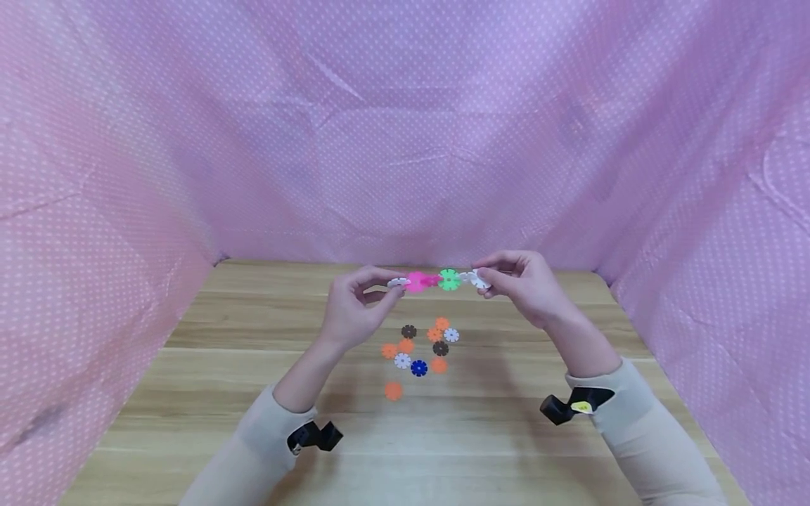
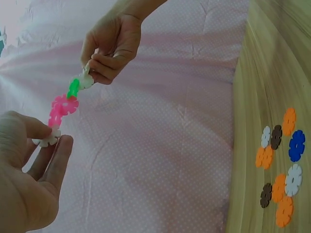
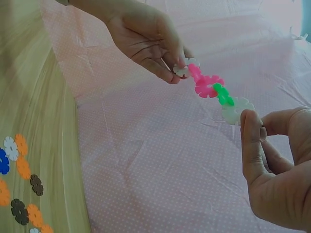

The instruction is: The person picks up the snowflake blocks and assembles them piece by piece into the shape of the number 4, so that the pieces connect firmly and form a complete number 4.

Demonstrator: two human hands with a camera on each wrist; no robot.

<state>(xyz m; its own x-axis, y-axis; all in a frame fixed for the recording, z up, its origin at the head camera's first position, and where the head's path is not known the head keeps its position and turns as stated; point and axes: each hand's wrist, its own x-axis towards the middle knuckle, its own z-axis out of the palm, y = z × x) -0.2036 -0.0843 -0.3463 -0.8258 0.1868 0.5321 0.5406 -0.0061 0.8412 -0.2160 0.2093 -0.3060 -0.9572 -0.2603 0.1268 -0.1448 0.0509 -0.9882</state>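
Note:
Both hands hold up a short chain of notched plastic snowflake discs, stretched level between them above the wooden table. My left hand point(image 1: 357, 309) pinches the white disc point(image 1: 397, 282) at the left end between thumb and fingers. Two pink discs point(image 2: 65, 105) slotted at an angle to each other come after it, then a green disc point(image 1: 449, 280). Beyond the green one sits a pale white disc point(image 3: 237, 110). At the right end my right hand point(image 1: 531, 287) grips another white disc point(image 1: 479, 279), partly hidden by its fingers in the right wrist view.
Loose discs lie scattered on the table point(image 1: 221, 393) below the hands: several orange ones point(image 1: 394, 391), a blue one point(image 1: 419, 367), brown ones point(image 1: 408, 331) and white ones point(image 1: 451, 335). Pink dotted cloth point(image 1: 405, 183) hangs around the back and sides.

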